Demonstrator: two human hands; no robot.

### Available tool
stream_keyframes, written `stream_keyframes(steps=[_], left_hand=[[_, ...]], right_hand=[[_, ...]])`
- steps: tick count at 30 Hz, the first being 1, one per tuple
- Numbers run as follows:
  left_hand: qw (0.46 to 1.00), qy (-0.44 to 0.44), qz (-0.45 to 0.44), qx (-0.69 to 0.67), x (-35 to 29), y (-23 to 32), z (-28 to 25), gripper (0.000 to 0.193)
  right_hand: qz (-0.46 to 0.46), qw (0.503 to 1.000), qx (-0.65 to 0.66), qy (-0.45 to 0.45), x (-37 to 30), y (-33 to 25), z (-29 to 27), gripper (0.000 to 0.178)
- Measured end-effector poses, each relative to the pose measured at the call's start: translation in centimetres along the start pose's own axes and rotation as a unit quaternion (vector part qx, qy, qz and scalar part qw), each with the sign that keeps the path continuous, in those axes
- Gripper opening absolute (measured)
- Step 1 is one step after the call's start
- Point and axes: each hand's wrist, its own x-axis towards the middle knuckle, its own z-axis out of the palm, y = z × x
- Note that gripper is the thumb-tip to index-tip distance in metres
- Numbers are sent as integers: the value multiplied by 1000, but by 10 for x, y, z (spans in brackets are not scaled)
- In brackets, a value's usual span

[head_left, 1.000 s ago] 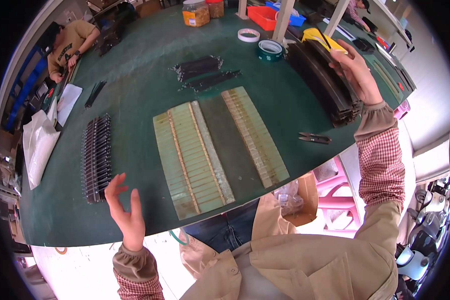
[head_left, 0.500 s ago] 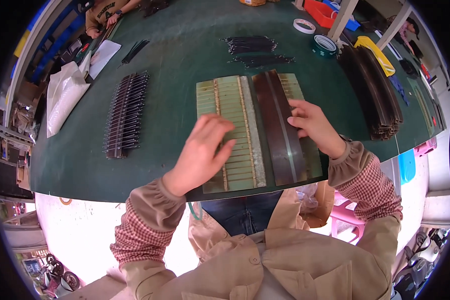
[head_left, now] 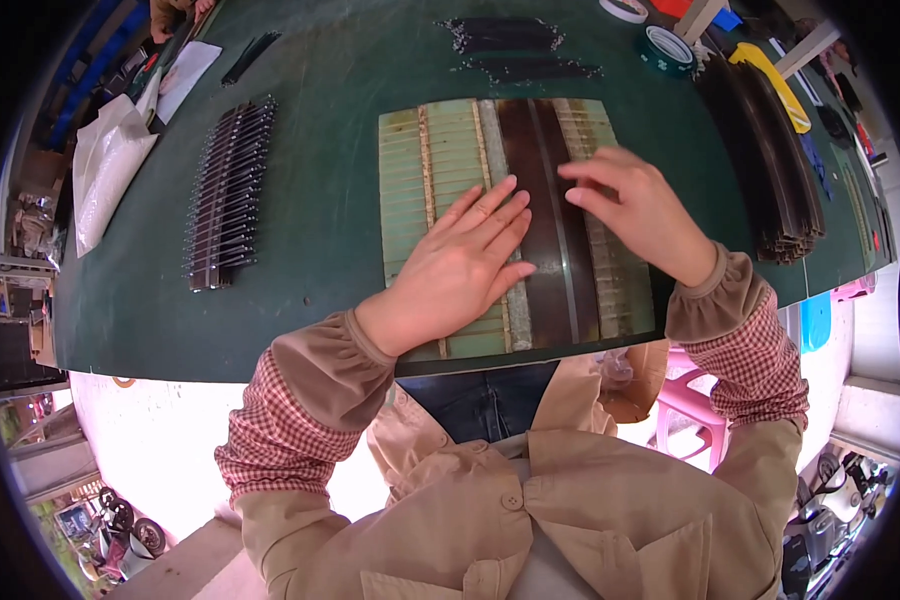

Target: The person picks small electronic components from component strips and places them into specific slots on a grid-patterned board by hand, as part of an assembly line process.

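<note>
A dark brown strip [head_left: 548, 270] with a pale line down its length lies straight on a light green grooved board [head_left: 400, 180], between the board's raised bands. My left hand [head_left: 450, 262] is flat with its fingers stretched out, over the board's left half; its fingertips reach the strip's left edge. Just above the strip's right edge, my right hand [head_left: 625, 200] is bent with thumb and fingers apart, and nothing shows between them. Left of the board, a narrow dark strip [head_left: 228, 190] bears a row of thin black wires with small bright ends.
A stack of dark strips [head_left: 765, 160] stands on the right, near a yellow tray [head_left: 773, 85] and a green tape roll [head_left: 668, 52]. Bundles of black wires [head_left: 500, 36] lie at the back. Bubble wrap [head_left: 113, 165] rests at the left. A metal post [head_left: 698, 20] rises at the back right.
The brown strip has gone from slanted to straight along the board. My left hand has moved right and flattened out; my right hand no longer holds the strip's edge. The whole view has shifted.
</note>
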Motion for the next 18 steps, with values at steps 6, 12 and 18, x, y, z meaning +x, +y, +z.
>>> stream_keyframes(steps=[6, 12, 18], left_hand=[[1000, 11, -4, -6, -1, -1, 3, 44], [1000, 19, 0, -1, 1, -1, 2, 42], [996, 50, 22, -70, -5, -8, 1, 36]], right_hand=[[-155, 981, -105, 55, -14, 19, 27, 49], [-155, 976, -128, 84, -15, 15, 33, 41], [-150, 976, -27, 153, -20, 18, 19, 26]])
